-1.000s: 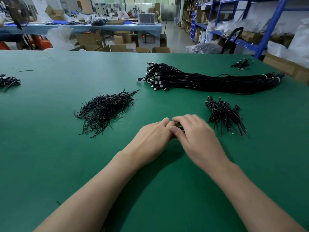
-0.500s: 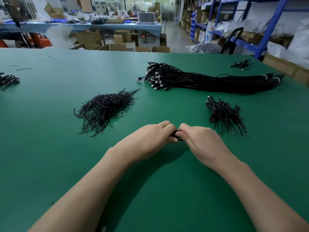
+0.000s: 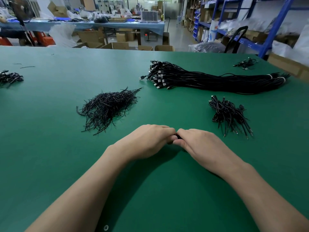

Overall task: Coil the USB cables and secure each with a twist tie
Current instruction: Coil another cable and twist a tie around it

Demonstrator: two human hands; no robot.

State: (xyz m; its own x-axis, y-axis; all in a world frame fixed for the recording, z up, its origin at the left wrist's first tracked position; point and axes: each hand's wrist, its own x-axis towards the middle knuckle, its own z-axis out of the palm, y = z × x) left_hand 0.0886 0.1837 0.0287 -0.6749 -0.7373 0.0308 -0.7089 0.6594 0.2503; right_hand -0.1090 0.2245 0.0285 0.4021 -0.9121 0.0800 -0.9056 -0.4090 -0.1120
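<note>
My left hand and my right hand meet knuckle to knuckle low over the green table. Both are closed on a small black coiled USB cable, of which only a sliver shows between the fingertips. A loose heap of black twist ties lies ahead to the left. A long bundle of straight black USB cables stretches across the far right. A small pile of coiled, tied cables sits to the right of my right hand.
Another small cable pile lies at the table's left edge, and a few cables at the far right corner. Beyond the table stand cardboard boxes, a blue-covered workbench and blue shelving.
My hands have drawn nearer to me and curled from flat fingers into closed grips on the cable. The camera view has tilted slightly.
</note>
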